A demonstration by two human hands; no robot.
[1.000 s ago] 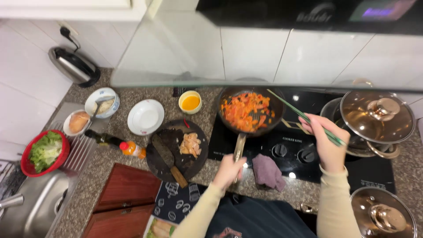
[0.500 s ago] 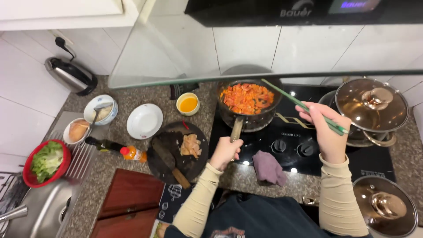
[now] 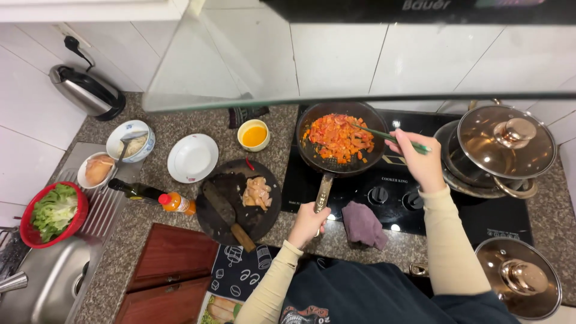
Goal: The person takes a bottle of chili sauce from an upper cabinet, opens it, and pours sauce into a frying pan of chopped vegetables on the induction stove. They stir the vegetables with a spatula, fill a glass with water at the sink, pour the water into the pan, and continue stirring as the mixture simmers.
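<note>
**Both hands on the frying pan**

The dark frying pan [image 3: 339, 141] sat on the black cooktop [image 3: 420, 198], filled with chopped orange-red vegetables. It serves here as the landmark.

The left hand [image 3: 307, 223] was at the near end of the pan's handle [image 3: 323, 193] — its grip wrapped tight around that handle. The right hand [image 3: 420, 161], just right of the pan, pinched a pair of green chopsticks [image 3: 390, 137] between its fingers, and their tips reached into the food.

A purple cloth [image 3: 363, 223] lay just in front of the pan, near the handle. To the right of the pan stood a steel pot with a glass lid [image 3: 504, 144]; a second lidded pot [image 3: 519, 277] stood farther right and nearer the person.

Left of the pan, on the speckled stone bench [image 3: 180, 126], were a small cup of orange liquid [image 3: 254, 135], a white plate [image 3: 192, 157] and a round dark cutting board [image 3: 237, 201] — it carried raw chicken pieces [image 3: 258, 193] and a cleaver [image 3: 225, 213]. Farther left lay a dark bottle [image 3: 135, 191] on its side, and well beyond it a red colander of lettuce [image 3: 53, 213].
</note>
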